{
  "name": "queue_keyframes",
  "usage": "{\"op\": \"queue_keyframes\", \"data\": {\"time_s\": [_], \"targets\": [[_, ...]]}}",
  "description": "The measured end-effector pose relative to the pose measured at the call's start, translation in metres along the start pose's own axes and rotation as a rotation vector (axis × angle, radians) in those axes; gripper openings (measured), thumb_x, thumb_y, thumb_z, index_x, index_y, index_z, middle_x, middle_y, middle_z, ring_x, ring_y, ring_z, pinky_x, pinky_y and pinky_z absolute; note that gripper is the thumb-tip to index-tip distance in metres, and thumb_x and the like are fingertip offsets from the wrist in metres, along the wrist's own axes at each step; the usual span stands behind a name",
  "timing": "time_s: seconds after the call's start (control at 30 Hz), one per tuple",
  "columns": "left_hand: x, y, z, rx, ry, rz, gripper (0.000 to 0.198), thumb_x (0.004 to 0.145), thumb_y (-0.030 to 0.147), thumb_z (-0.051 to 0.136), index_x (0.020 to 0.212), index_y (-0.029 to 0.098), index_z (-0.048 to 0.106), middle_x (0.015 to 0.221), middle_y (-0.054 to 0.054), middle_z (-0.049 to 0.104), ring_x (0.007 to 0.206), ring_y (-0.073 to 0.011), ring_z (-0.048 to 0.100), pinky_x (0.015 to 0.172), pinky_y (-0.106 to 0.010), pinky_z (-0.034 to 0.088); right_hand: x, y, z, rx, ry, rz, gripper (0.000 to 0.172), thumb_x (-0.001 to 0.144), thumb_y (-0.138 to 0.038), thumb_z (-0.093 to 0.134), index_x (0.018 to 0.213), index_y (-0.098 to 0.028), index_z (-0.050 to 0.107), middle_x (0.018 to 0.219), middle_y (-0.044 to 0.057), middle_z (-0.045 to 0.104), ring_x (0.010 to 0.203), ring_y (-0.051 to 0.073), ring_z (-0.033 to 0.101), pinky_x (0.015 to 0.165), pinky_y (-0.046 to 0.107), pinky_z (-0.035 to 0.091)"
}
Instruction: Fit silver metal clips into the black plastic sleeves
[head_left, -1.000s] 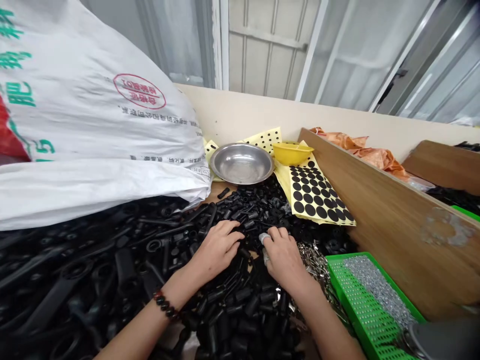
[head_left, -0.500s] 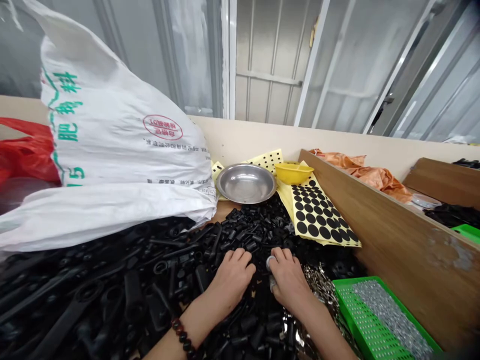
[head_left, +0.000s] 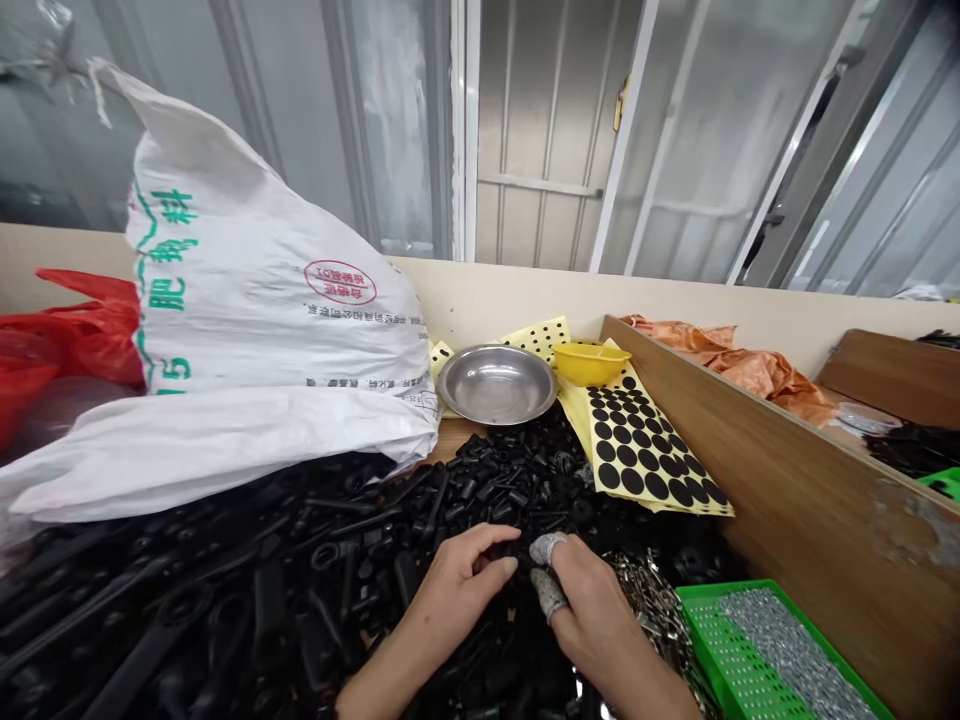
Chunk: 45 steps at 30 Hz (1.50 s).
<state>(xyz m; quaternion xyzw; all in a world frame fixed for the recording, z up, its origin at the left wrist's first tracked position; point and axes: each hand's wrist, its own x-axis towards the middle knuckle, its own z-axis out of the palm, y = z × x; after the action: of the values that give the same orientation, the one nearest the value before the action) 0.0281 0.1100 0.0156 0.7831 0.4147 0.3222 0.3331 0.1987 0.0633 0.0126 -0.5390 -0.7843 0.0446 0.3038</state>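
Observation:
My left hand (head_left: 469, 575) is over a heap of small black parts (head_left: 491, 470), palm turned inward. Its thumb and index finger are apart, and nothing plainly shows between them. Facing it, my right hand (head_left: 589, 610) has its fingers curled, with grey covers (head_left: 550, 595) on the thumb and index finger. Whatever may be in that hand is lost against the dark parts. Larger black handle-like pieces with ring ends (head_left: 176, 610) lie to the left. Shiny metal pieces (head_left: 652, 600) are beside my right wrist.
A white woven sack (head_left: 277, 300) stands back left by a red bag (head_left: 82, 320). Behind the heap are a steel bowl (head_left: 499, 385), a yellow bowl (head_left: 591, 364) and a sheet of black round stickers (head_left: 645, 445). Right are a green basket (head_left: 694, 610) and a wooden divider (head_left: 795, 470).
My left hand has turned, so its thumb and index finger now show apart. My right hand's covered fingers point further left. The whole view has shifted slightly, with things appearing lower.

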Motion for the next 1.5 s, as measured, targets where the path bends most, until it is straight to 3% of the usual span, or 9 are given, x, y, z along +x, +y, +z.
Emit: {"op": "queue_keyframes", "data": {"time_s": [0.13,0.27,0.4,0.53,0.73,0.87,1.03,1.33,1.5], "targets": [[-0.006,0.003,0.004,-0.209,0.022,-0.034,0.03,0.079,0.019,0.047,0.108,0.019,0.057,0.096,-0.004,0.065,0.087,-0.018,0.061,0.072,-0.025,0.049,-0.003,-0.007,-0.006,0.158,0.046,0.002,0.028,0.069,0.001,0.037,0.084,-0.02,0.047,0.08,0.005,0.054,0.074,0.019,0.049,0.063,0.03,0.042],[-0.012,0.012,0.001,-0.208,0.037,-0.078,0.032,0.072,0.013,0.051,0.103,0.017,0.057,0.085,-0.002,0.061,0.068,-0.0149,0.058,0.058,-0.023,0.047,-0.005,-0.011,-0.015,0.172,0.119,-0.047,0.026,0.073,-0.002,0.037,0.088,-0.019,0.05,0.083,0.006,0.054,0.078,0.02,0.048,0.067,0.032,0.043],[-0.017,0.016,-0.005,-0.063,0.013,-0.012,0.028,0.07,0.013,0.056,0.097,0.017,0.065,0.068,0.002,0.058,0.058,-0.0135,0.051,0.058,-0.024,0.042,-0.007,-0.015,-0.02,0.08,0.058,-0.112,0.034,0.06,0.003,0.035,0.082,-0.018,0.05,0.08,0.007,0.051,0.075,0.021,0.045,0.063,0.033,0.042],[-0.023,0.017,-0.008,-0.22,-0.014,0.002,0.02,0.074,0.02,0.056,0.089,0.017,0.07,0.08,-0.003,0.065,0.073,-0.018,0.058,0.069,-0.027,0.044,-0.012,-0.02,-0.021,-0.015,-0.02,-0.145,0.032,0.054,0.003,0.034,0.073,-0.019,0.046,0.08,0.007,0.051,0.074,0.022,0.044,0.061,0.033,0.04],[-0.034,0.026,-0.008,-0.475,-0.067,-0.164,0.022,0.076,0.026,0.057,0.091,0.017,0.069,0.073,0.0,0.064,0.067,-0.0154,0.055,0.062,-0.024,0.043,-0.014,-0.024,-0.027,0.125,0.004,-0.063,0.018,0.081,-0.009,0.038,0.091,-0.019,0.049,0.082,0.006,0.053,0.074,0.02,0.048,0.063,0.031,0.042],[-0.036,0.029,-0.006,-0.535,-0.065,-0.191,0.021,0.076,0.026,0.057,0.09,0.015,0.069,0.064,0.002,0.059,0.06,-0.0122,0.05,0.057,-0.022,0.041,-0.017,-0.024,-0.028,0.14,-0.121,-0.054,0.019,0.082,-0.007,0.034,0.073,-0.02,0.042,0.075,0.003,0.049,0.069,0.017,0.046,0.058,0.028,0.037],[-0.034,0.027,-0.005,-0.548,-0.056,-0.227,0.022,0.077,0.027,0.056,0.091,0.015,0.068,0.062,0.002,0.059,0.058,-0.0123,0.052,0.056,-0.022,0.042,-0.022,-0.024,-0.027,0.087,-0.146,-0.115,0.017,0.08,-0.006,0.034,0.073,-0.02,0.039,0.079,0.004,0.048,0.07,0.017,0.043,0.059,0.028,0.034],[-0.043,0.038,-0.015,-0.138,0.024,0.185,0.019,0.083,0.017,0.05,0.094,0.018,0.067,0.089,-0.006,0.068,0.084,-0.0186,0.061,0.078,-0.029,0.046,-0.017,-0.03,-0.028,0.526,-0.167,0.066,0.022,0.089,-0.016,0.031,0.068,-0.021,0.031,0.066,-0.003,0.042,0.061,0.012,0.039,0.056,0.024,0.03],[-0.047,0.032,-0.011,-0.205,0.025,0.084,0.02,0.083,0.02,0.051,0.092,0.02,0.068,0.085,-0.003,0.069,0.078,-0.0176,0.061,0.074,-0.027,0.047,-0.019,-0.032,-0.027,0.422,-0.202,0.006,0.022,0.09,-0.016,0.031,0.068,-0.02,0.034,0.068,-0.002,0.045,0.062,0.012,0.04,0.056,0.025,0.031]]}}
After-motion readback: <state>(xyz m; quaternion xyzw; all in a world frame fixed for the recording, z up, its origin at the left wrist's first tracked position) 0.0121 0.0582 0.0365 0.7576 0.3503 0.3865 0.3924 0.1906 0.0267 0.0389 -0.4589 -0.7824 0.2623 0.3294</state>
